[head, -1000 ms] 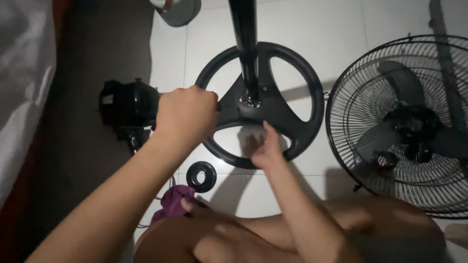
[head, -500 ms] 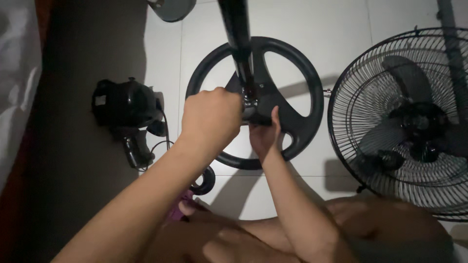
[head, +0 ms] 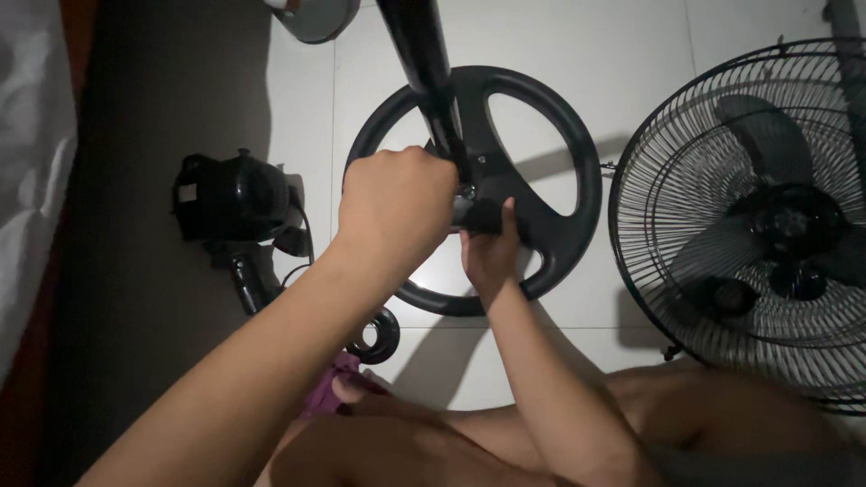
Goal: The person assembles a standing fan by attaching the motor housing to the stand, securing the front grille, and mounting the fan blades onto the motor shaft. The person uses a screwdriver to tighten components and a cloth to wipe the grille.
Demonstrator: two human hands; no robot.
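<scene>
The fan stand base (head: 541, 194), a round black ring with three broad spokes meeting at a hub, lies flat on the white tiled floor (head: 631, 54), toward its far middle, with the black pole (head: 424, 63) rising from the hub toward the camera. It looks like rigid moulded plastic or coated metal, probably weighted and fairly heavy, not fragile; the smooth rim could slip in a sweaty palm, so the spokes near the hub or the pole itself seem the surest places to take hold. The left hand (head: 397, 207) is closed in a fist over the hub area, fingers curled tight around something I cannot make out, perhaps a small tool or fastener. The right hand (head: 489, 252) presses on the near side of the hub, its fingers narrow and together against the black piece there, thumb pointing up. Counting outward: one base, one pole, one small black ring (head: 377, 335) on the floor just beside the near rim of the base, partly hidden by the left forearm, one black fan motor housing (head: 230, 198) with its cord at the left, where the tiles meet a darker strip of floor, and one wire fan cage (head: 749, 216) with blades inside it at the right edge. A purple cloth (head: 325, 392) lies by the person's knee.
</scene>
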